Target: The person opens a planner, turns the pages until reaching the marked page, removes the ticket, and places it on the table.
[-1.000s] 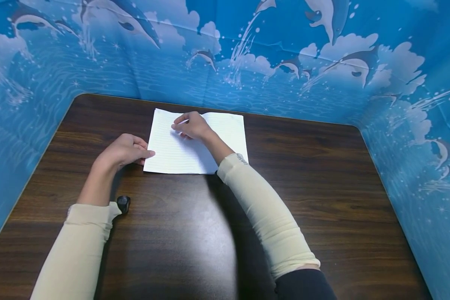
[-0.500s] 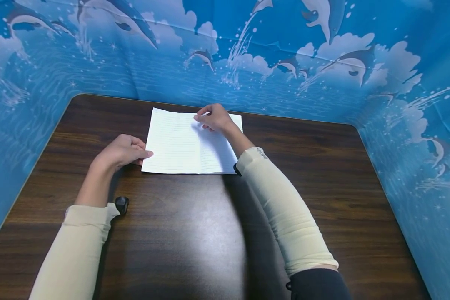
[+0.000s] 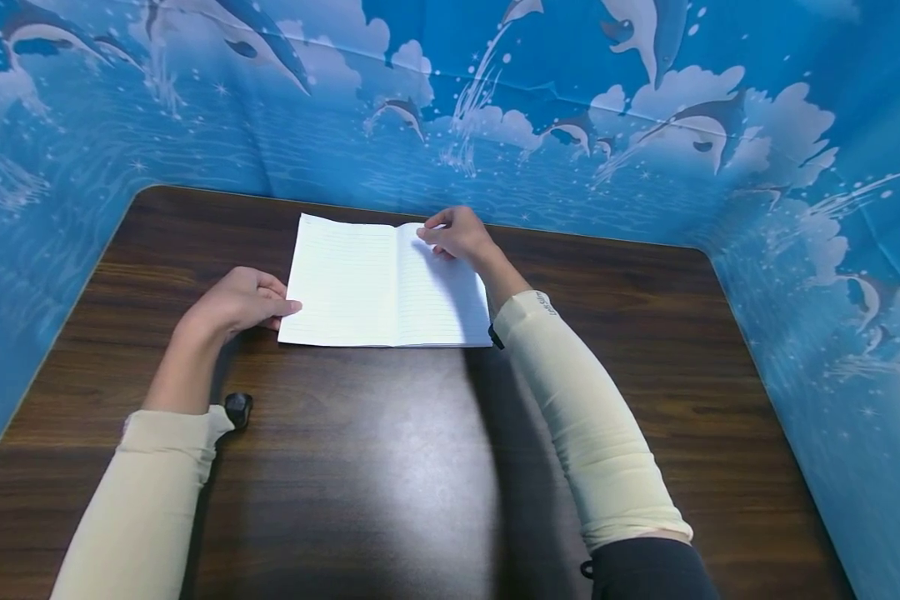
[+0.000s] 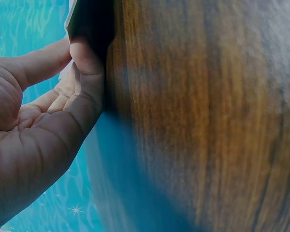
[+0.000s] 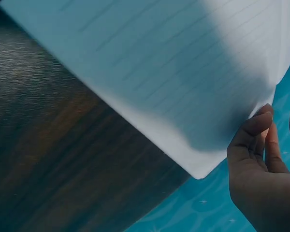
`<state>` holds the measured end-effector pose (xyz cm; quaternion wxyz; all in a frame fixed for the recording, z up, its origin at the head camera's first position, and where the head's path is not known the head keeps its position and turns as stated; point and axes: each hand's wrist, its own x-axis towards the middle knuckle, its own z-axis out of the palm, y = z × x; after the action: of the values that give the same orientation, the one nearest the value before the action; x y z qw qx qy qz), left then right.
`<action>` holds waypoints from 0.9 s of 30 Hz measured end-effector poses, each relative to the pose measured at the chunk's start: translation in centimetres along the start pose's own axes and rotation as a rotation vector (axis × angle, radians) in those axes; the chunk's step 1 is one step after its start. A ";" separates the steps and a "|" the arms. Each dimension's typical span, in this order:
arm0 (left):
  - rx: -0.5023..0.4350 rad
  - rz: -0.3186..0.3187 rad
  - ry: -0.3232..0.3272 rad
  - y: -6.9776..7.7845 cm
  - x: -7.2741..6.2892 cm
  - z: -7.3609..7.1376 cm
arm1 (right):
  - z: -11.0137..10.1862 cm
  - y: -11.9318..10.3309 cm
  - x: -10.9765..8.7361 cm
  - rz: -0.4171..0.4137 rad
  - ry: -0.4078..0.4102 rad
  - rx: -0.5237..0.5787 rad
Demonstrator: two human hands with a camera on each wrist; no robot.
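Observation:
An open notebook (image 3: 342, 279) with ruled white pages lies near the far edge of the table, its centre fold running front to back. At its left edge my left hand (image 3: 242, 302) pinches the notebook, thumb on top and fingers underneath; the left wrist view shows this hand (image 4: 48, 116) holding the edge from the side. My right hand (image 3: 461, 235) is over the upper part of the right page, fingers loosely bent. In the right wrist view, the fingertips of this hand (image 5: 253, 162) are right at the page's top edge, with the thumb apart from them.
The dark wood-grain table (image 3: 345, 467) has rounded far corners. A blue curtain (image 3: 330, 158) with dolphins and clouds hangs close behind it and along both sides. Cream sleeves (image 3: 150, 483) cover both forearms, and a small black device (image 3: 237, 410) sits at the left cuff.
My right hand has moved rightward from the left page, across the fold, to the upper right page. The fold and left page now show. My left hand keeps its hold at the left edge.

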<state>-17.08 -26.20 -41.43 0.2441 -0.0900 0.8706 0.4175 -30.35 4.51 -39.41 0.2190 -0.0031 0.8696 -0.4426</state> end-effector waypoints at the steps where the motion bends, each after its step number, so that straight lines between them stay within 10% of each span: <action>1: 0.002 -0.002 0.002 0.0 0.0 0.0 | -0.1 0.1 0.0 0.008 -0.001 0.003; 11: -0.007 -0.005 -0.005 -0.1 0.2 0.1 | -1.5 1.6 0.6 0.080 0.053 -0.067; 27: 0.001 -0.006 -0.003 0.0 0.2 0.1 | -2.7 4.2 0.5 0.013 0.058 -0.577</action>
<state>-17.22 -26.12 -41.62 0.2466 -0.0917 0.8703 0.4164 -31.02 9.06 -41.41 0.1869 -0.0471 0.9655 -0.1754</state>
